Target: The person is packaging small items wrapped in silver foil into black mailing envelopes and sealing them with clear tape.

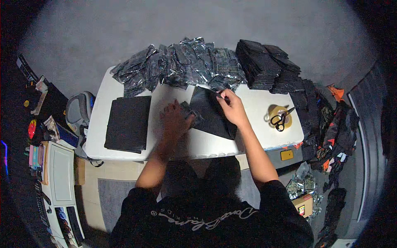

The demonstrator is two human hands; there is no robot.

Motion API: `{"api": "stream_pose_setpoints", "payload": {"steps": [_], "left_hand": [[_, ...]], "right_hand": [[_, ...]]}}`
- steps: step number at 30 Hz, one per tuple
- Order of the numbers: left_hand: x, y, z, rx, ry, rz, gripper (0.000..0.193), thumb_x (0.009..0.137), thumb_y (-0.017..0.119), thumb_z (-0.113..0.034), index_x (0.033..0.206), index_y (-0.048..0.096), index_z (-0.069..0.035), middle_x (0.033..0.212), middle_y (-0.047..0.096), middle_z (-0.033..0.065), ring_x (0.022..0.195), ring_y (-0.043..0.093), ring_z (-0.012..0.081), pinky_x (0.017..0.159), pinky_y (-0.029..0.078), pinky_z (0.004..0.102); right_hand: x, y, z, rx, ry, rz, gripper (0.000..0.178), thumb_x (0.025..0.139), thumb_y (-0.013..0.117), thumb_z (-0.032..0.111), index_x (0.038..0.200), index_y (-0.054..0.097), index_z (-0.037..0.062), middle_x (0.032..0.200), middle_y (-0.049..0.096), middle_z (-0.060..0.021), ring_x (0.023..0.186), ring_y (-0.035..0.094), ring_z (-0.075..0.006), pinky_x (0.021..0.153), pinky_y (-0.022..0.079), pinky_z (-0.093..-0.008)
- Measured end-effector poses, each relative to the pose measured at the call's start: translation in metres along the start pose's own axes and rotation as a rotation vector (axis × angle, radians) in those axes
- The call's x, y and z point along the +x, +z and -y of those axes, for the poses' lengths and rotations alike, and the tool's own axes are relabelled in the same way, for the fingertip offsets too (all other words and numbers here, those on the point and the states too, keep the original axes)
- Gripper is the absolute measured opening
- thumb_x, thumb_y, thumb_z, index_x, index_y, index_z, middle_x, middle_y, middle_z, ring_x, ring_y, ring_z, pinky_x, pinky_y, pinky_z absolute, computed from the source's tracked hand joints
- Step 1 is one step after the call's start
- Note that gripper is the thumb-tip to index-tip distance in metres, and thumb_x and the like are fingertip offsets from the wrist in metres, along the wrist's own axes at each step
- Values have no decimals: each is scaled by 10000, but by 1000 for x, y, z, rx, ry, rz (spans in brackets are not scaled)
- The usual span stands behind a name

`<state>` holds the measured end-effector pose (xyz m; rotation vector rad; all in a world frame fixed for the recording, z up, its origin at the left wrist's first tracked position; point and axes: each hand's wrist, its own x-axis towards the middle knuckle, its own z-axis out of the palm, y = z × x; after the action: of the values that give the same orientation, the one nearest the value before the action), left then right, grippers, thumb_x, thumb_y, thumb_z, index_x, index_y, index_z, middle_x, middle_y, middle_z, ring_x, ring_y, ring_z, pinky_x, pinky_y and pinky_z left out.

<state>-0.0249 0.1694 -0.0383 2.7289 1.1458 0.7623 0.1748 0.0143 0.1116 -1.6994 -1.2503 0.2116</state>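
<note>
A folded piece of black cloth lies slanted on the white table in front of me. My right hand is closed, pinching its upper right edge between thumb and fingers. At the cloth's left side is a small crumpled dark piece with shiny plastic glints. My left hand is against this piece, its fingers dim and smeared, so its grip cannot be made out. Left of that hand sits a neat stack of flat black cloth pieces.
Along the table's far side lie shiny plastic-wrapped dark packs and a tall black cloth stack. Black scissors rest on a tape roll at right. Dark garments heap beyond the right edge; a chair stands left.
</note>
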Motion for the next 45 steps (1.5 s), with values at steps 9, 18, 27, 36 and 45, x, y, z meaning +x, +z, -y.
{"api": "stream_pose_setpoints", "payload": {"steps": [9, 18, 27, 36, 45], "left_hand": [[35, -49, -16, -425, -146, 384, 378, 882, 765, -287, 1121, 661, -12, 1078, 705, 207, 1063, 675, 386, 945, 525, 496], [23, -45, -63, -1236, -264, 441, 369, 963, 686, -244, 1256, 647, -23, 1184, 713, 131, 1036, 682, 241, 906, 547, 399], [32, 111, -24, -1777, -298, 350, 271, 1061, 517, -258, 1226, 647, -87, 1161, 697, 94, 1043, 679, 232, 929, 539, 379], [81, 101, -89, -1804, -170, 464, 280, 1058, 521, -247, 1246, 640, -76, 1184, 695, 99, 1058, 678, 229, 944, 537, 384], [123, 76, -159, -1833, -27, 598, 291, 1055, 525, -236, 1265, 632, -64, 1206, 692, 103, 1072, 677, 227, 959, 534, 390]], "right_hand": [[-6, 12, -18, 50, -198, -16, 185, 941, 638, 5, 881, 464, 21, 1207, 733, -158, 1042, 705, -265, 843, 519, -354], [-27, 26, 16, 87, -237, 9, 217, 869, 621, -87, 891, 420, -8, 1273, 674, -231, 1168, 636, -448, 927, 513, -394], [-43, 78, 13, 118, -168, 126, 503, 872, 660, 3, 1367, 575, 17, 1380, 610, -208, 1234, 607, -434, 1026, 504, -440], [-47, 81, 10, -10, -275, 189, 441, 901, 647, 53, 1335, 570, 32, 1494, 524, -192, 1411, 459, -406, 1159, 406, -460], [-47, 71, 6, -85, -365, 126, 246, 892, 671, 71, 1107, 572, 2, 1440, 549, -191, 1301, 511, -435, 1139, 388, -522]]}}
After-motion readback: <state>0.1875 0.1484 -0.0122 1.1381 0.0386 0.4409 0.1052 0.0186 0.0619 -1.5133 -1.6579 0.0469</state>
